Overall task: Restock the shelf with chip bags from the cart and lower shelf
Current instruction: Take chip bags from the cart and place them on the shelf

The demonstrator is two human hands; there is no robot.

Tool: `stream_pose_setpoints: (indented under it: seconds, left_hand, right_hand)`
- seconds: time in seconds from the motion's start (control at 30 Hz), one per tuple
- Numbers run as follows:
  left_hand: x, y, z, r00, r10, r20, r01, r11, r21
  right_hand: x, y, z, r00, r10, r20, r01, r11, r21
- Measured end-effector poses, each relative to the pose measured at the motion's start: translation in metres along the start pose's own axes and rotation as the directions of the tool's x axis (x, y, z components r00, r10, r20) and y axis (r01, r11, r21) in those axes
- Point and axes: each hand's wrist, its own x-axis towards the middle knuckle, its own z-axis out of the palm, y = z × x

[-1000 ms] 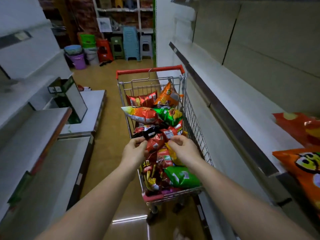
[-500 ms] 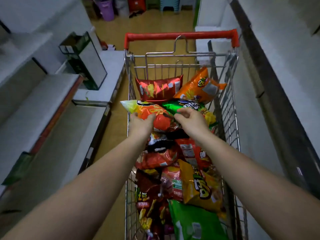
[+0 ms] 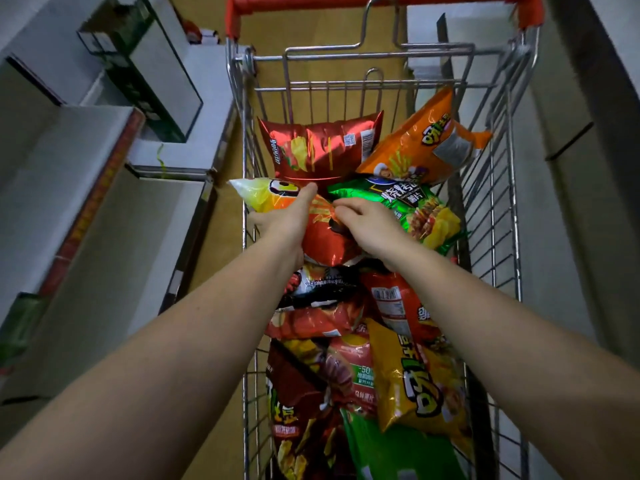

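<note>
Cart (image 3: pixel 519 202) full of chip bags. Nearest: yellow bag (image 3: pixel 420 379) under R forearm. L hand (image 3: pixel 287 220) grips red-yellow bag (image 3: pixel 322 230) at its L edge, thumb on top; R hand (image 3: pixel 367 223) pinches same bag at its R side. Just past R hand: green bag (image 3: pixel 412 209). Beyond both: red bag (image 3: pixel 322 147), orange bag (image 3: pixel 422 147).

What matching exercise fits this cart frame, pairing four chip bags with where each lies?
Things:
1. shiny red bag
2. orange bag
3. green bag
4. red-and-yellow bag

Places:
A. gripped by the left hand, at the cart's left side
B. far end of the cart, left
C. far end, right, tilted against the wire side
D. under the right hand, toward the cart's right

Pairs: 1-B, 2-C, 3-D, 4-A
</note>
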Motion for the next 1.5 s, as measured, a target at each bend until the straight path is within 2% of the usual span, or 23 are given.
stream_pose_setpoints:
  seconds: [0.13,0.3,0.47,0.67,0.9,1.03,1.17,1.23,1.3,1.37,1.43,1.5]
  left_hand:
    - [-0.001,-0.008,-0.002,0.998,0.059,-0.011,-0.059,0.998,0.020]
    - [-0.004,-0.017,-0.012,0.995,0.078,0.062,-0.081,0.996,0.045]
    - [-0.020,-0.019,-0.024,0.969,0.128,0.210,-0.141,0.989,0.047]
    - [-0.030,-0.024,-0.035,0.922,0.221,0.317,-0.247,0.968,0.044]
    - [-0.035,-0.021,-0.032,0.914,0.301,0.271,-0.289,0.954,-0.086]
    - [-0.040,-0.010,-0.040,0.883,0.319,0.345,-0.328,0.944,-0.036]
    - [-0.044,-0.009,-0.043,0.851,0.340,0.401,-0.375,0.927,0.009]
    - [-0.044,-0.012,-0.044,0.841,0.344,0.417,-0.393,0.919,0.035]
    - [-0.044,-0.016,-0.046,0.853,0.314,0.417,-0.369,0.928,0.056]
    - [-0.040,-0.020,-0.048,0.869,0.295,0.396,-0.349,0.935,0.069]
    - [-0.034,-0.023,-0.048,0.884,0.289,0.367,-0.333,0.941,0.064]
    - [-0.030,-0.025,-0.046,0.898,0.279,0.342,-0.318,0.946,0.064]
  right_hand:
    - [-0.020,0.008,0.006,0.998,-0.058,-0.030,0.058,0.998,0.014]
    - [-0.035,0.010,0.004,0.997,-0.068,-0.036,0.070,0.996,0.057]
    - [-0.028,0.012,-0.020,0.993,0.004,-0.114,0.012,0.990,0.141]
    - [-0.026,0.031,-0.044,0.958,0.137,-0.253,-0.117,0.989,0.095]
    - [-0.044,0.026,-0.026,0.982,0.054,-0.182,-0.034,0.993,0.110]
    - [-0.048,0.023,-0.025,0.986,0.033,-0.162,-0.013,0.992,0.125]
    - [-0.052,0.017,-0.026,0.995,0.013,-0.096,0.012,0.966,0.259]
    - [-0.054,0.016,-0.024,0.999,0.002,-0.047,0.010,0.962,0.274]
    - [-0.054,0.020,-0.022,1.000,0.006,-0.029,0.001,0.978,0.207]
    - [-0.046,0.026,-0.024,0.994,0.009,-0.109,-0.001,0.997,0.074]
    - [-0.032,0.031,-0.032,0.975,0.012,-0.222,-0.041,0.991,-0.124]
    - [-0.019,0.040,-0.041,0.971,0.015,-0.240,-0.098,0.936,-0.338]
